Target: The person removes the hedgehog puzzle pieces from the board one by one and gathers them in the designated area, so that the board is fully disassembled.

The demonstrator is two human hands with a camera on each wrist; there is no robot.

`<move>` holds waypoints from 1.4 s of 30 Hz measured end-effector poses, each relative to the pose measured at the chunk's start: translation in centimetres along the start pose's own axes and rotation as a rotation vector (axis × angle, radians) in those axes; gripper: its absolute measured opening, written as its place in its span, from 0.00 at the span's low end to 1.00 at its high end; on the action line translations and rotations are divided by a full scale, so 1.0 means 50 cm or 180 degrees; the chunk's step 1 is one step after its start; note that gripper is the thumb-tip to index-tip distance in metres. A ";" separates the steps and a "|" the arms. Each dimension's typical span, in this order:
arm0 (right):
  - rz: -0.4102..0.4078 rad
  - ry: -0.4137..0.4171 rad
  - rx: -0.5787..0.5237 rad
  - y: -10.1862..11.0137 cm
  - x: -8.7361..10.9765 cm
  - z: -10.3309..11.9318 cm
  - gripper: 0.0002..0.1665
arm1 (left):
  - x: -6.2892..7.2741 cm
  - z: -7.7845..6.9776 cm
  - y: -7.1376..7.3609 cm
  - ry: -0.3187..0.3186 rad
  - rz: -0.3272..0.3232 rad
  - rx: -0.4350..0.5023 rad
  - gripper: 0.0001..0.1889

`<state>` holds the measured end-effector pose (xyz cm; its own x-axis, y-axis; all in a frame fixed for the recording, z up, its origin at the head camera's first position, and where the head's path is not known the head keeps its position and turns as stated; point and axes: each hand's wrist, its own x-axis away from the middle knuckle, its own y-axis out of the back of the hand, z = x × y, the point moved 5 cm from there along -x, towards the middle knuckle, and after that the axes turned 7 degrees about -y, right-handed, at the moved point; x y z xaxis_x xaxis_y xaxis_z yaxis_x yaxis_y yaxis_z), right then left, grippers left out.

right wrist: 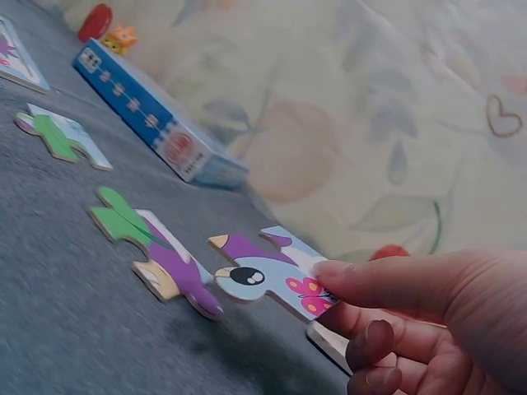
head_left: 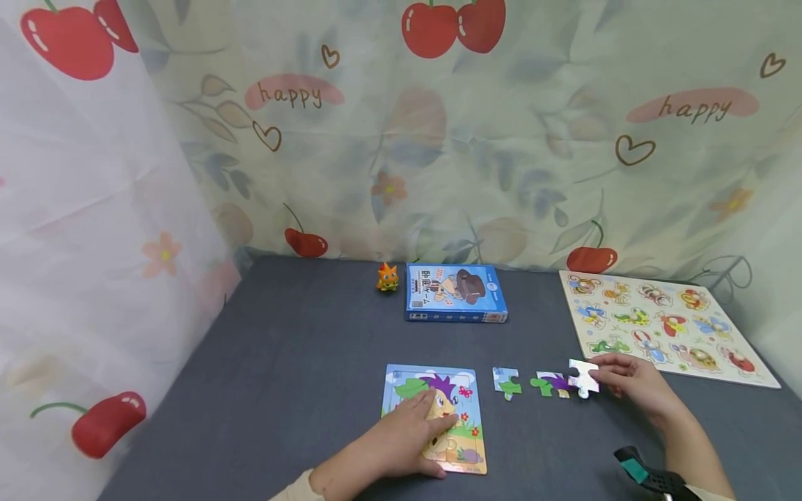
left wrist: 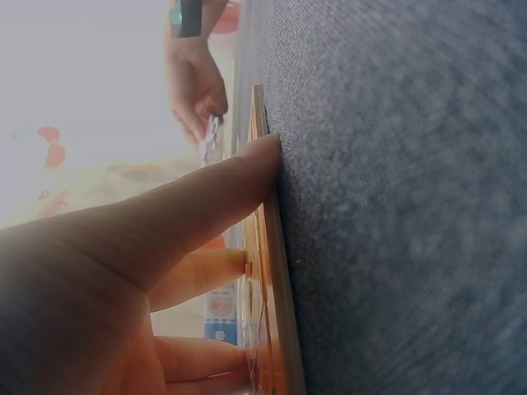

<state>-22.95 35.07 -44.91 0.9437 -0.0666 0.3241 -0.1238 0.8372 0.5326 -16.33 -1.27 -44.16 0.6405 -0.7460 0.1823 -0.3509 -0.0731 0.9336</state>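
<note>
1 high view, 2 close-ups

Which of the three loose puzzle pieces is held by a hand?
The rightmost piece, with the eye and pink butterfly: the right hand pinches it. The leftmost piece and middle piece lie untouched on the table.

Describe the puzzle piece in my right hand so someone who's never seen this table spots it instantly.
On the dark table, find the white board of bug pictures at the right. Near that board's front left corner, the grip of the right hand holds a puzzle piece. Unlike the two loose pieces to its left, it shows a black eye and pink butterfly.
</note>
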 end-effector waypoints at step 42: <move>-0.0224 -0.0187 0.0402 0.022 0.001 -0.043 0.30 | 0.003 -0.001 0.003 -0.0015 -0.0026 -0.0021 0.37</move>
<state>-22.39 37.14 -45.99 0.9322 -0.1575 0.3259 -0.0992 0.7547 0.6486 -16.23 -1.35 -43.98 0.6402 -0.7484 0.1734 -0.3412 -0.0747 0.9370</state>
